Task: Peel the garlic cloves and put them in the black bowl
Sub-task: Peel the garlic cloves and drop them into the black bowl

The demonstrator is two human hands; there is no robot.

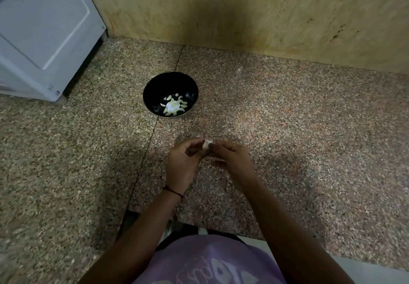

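I see my left hand [181,162] and right hand [232,157] sharing one grip, fingertips pinching a small pale garlic clove [207,143]. The round black bowl [161,86] lies ahead, slightly leftward, nearer the left hand.

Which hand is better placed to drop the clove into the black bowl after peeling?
Probably the left hand: both pinch the clove, but it is nearer the black bowl than the right hand.
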